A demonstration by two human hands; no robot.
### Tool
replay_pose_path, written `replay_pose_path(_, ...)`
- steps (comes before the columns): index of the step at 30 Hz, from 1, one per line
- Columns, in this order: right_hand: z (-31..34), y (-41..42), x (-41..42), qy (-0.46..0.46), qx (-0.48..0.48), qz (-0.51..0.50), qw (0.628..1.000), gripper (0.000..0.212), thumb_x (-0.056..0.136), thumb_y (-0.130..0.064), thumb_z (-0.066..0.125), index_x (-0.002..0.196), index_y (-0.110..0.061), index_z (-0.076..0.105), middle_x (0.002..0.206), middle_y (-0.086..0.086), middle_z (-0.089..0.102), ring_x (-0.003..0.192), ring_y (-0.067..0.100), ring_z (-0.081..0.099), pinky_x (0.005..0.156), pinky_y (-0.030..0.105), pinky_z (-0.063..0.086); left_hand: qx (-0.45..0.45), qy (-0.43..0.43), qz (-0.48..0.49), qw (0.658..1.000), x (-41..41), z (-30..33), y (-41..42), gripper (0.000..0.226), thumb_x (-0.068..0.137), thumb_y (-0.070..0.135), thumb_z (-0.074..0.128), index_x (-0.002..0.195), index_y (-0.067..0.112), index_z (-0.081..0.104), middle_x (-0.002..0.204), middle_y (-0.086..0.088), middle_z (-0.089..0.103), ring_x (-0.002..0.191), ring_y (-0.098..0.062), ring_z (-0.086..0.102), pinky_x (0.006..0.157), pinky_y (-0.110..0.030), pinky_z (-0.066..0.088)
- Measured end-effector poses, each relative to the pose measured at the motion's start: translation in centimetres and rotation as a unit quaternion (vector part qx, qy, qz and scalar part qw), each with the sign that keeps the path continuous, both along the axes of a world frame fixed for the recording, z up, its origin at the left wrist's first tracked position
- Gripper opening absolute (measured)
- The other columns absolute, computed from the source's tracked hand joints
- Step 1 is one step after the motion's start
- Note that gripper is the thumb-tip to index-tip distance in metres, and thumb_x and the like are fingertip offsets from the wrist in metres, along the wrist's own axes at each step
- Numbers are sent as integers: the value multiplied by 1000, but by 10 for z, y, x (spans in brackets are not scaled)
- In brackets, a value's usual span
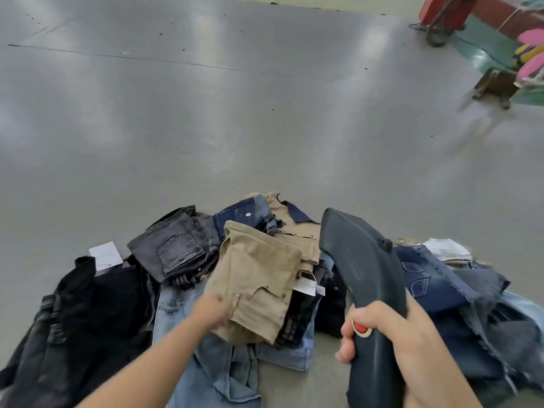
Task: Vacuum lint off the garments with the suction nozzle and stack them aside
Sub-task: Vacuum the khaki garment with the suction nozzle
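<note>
The folded khaki trousers [259, 281] sit on top of the heap, near the middle of the scene, resting on light blue jeans [206, 363] and darker denim below. They look light and soft, a cotton twill that will sag and unfold if lifted by one corner; the waistband and pocket end, at their near edge, seems the firmest place to take hold, with several layers pinched at once. The left hand [215, 312] is at that near left corner, touching the cloth, but it is blurred and I cannot tell whether its fingers pinch the fabric or lie flat. To the right, the right hand [379, 334] wraps its fingers round the handle of the dark suction nozzle [359, 269], thumb side by the red button, the nozzle head raised above the pile. Grey jeans [176, 248] lie far left, black garments [88, 313] near left, dark blue denim [435, 278] right, all on the grey floor [235, 113].
</note>
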State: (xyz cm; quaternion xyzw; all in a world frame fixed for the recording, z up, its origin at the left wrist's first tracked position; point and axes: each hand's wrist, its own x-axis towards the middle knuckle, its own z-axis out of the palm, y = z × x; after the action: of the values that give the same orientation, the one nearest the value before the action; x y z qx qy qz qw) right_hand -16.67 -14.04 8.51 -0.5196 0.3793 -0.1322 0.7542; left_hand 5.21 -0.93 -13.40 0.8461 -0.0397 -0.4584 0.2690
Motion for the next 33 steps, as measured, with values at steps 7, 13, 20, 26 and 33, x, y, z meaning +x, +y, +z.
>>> replay_pose_path(7, -8, 0, -2, 11, -16, 9, 1000, 39, 54, -6, 65, 91, -7, 55, 57, 24, 56, 41, 36, 54, 42, 31, 48, -20, 177, 322, 930, -77, -54, -11, 83, 83, 51, 67, 140, -2, 38, 142, -20, 46, 125, -37, 47, 97, -45, 44)
replay_pose_path(13, -9, -3, -1, 14, -34, -6, 999, 46, 55, -12, 75, 96, -8, 53, 57, 18, 58, 43, 33, 55, 45, 32, 49, -24, 85, 283, 955, -69, -33, -48, 49, 95, 38, 55, 119, -5, 54, 111, -18, 65, 80, -27, 68, 68, -35, 57)
replay_pose_path(20, -3, 0, -5, 13, -44, -11, 999, 45, 57, -15, 73, 96, -6, 52, 57, 16, 57, 44, 33, 56, 44, 32, 49, 95, -255, -178, 946, -20, 58, -39, 47, 100, 39, 30, 97, 9, 66, 84, -4, 70, 83, -26, 67, 82, -34, 52)
replay_pose_path(26, -4, 3, -7, 20, -36, -14, 999, 32, 75, 0, 74, 97, -11, 55, 56, 12, 57, 44, 29, 55, 46, 34, 50, 269, -403, -356, 799, 42, 175, -40, 29, 94, 21, 38, 101, 17, 66, 109, -1, 67, 96, -21, 63, 77, -29, 43)
replay_pose_path(33, -3, 0, -5, 17, -60, -15, 998, 25, 77, 2, 68, 95, -7, 52, 58, 17, 58, 46, 35, 57, 46, 34, 50, -169, -93, -367, 910, 24, 142, -57, 34, 102, 39, 37, 121, 32, 65, 137, 17, 47, 114, 3, 46, 105, -21, 28)
